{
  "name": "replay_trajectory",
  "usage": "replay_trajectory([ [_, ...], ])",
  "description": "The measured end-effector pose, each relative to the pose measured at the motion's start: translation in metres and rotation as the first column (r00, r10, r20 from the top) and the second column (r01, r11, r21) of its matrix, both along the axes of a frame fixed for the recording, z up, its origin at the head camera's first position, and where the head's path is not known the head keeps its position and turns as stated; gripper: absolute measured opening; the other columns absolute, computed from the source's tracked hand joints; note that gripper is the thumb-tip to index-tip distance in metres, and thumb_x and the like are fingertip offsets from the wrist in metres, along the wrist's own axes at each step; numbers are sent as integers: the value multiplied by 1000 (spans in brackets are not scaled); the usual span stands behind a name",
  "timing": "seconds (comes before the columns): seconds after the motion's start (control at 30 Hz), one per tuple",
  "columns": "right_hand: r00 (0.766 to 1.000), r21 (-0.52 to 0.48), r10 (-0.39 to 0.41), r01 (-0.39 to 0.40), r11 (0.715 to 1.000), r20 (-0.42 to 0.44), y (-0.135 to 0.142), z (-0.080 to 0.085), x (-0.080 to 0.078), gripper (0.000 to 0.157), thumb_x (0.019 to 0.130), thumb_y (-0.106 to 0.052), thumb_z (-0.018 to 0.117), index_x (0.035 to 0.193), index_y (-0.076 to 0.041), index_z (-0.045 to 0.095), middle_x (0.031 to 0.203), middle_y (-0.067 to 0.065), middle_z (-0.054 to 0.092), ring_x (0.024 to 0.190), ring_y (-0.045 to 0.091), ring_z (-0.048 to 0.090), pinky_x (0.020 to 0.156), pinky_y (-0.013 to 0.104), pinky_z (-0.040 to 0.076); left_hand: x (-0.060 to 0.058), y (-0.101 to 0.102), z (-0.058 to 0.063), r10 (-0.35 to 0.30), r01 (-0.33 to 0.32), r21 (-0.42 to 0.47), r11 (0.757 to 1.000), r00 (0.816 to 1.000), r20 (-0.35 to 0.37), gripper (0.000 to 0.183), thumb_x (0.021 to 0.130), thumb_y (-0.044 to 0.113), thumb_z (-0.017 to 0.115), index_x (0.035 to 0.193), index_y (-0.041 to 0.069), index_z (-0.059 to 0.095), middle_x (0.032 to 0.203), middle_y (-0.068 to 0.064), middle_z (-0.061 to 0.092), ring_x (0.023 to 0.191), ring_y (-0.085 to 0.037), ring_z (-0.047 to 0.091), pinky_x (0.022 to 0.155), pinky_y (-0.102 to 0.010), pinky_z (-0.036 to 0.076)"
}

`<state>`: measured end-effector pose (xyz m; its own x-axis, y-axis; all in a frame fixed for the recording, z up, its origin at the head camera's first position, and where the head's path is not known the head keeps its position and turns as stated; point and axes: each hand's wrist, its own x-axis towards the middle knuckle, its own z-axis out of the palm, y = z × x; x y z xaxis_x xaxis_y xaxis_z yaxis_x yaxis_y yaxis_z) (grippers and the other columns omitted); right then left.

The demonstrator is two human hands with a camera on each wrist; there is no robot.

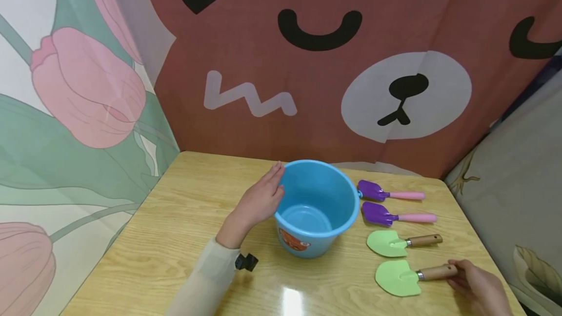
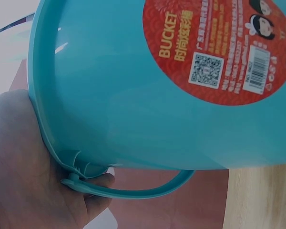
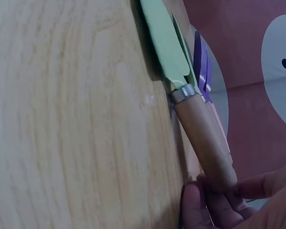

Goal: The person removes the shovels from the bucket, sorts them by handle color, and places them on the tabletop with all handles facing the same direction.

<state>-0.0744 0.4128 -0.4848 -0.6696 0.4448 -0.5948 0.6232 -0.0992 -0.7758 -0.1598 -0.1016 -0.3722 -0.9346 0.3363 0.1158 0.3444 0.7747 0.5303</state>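
A blue plastic bucket [image 1: 307, 245] stands upright on the table. My left hand [image 1: 260, 198] rests against its left rim with the fingers straight. In the left wrist view that hand [image 2: 28, 157] lies along the rim beside the hinge of the bucket's handle [image 2: 133, 193]; some fingers are hidden behind the bucket. At the front right, my right hand [image 1: 480, 284] pinches the wooden handle end of the nearest green trowel [image 1: 397, 278]. The right wrist view has thumb and fingers around the end of this handle [image 3: 205, 140], with the blade by the tabletop.
Behind the held trowel lies a second green trowel [image 1: 388, 244] with a wooden handle. Two purple trowels with pink handles, one nearer [image 1: 378, 213] and one farther [image 1: 372, 190], lie right of the bucket. A printed bear cloth [image 1: 246, 135] hangs along the table's [image 1: 175, 238] back edge.
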Motion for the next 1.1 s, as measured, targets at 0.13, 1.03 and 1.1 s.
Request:
replay_trajectory([
  [0.13,1000,41,25,-25,999,6,7,-2,-3,29,98,-7,49,100,12,71,71,-5,66,60,7,61,65,36,61,0,1,-1,8,-8,-7,1000,1000,-2,59,109,35,34,161,7,25,170,-2,15,156,-21,13,124,-43,24],
  [1.03,887,550,458,-352,757,-63,-56,83,-25,62,106,-44,41,144,4,49,108,0,73,76,-12,57,80,42,55,5,-20,4,59,-49,77,996,990,-125,59,109,45,35,158,14,38,164,-3,34,153,-27,28,117,-56,35],
  [1.1,842,609,537,-401,684,-47,-63,87,-26,63,106,-46,40,144,4,49,115,11,72,85,0,64,78,43,55,4,-23,3,69,-57,84,995,985,-157,56,108,42,38,156,13,41,162,-5,37,150,-29,33,115,-57,37],
])
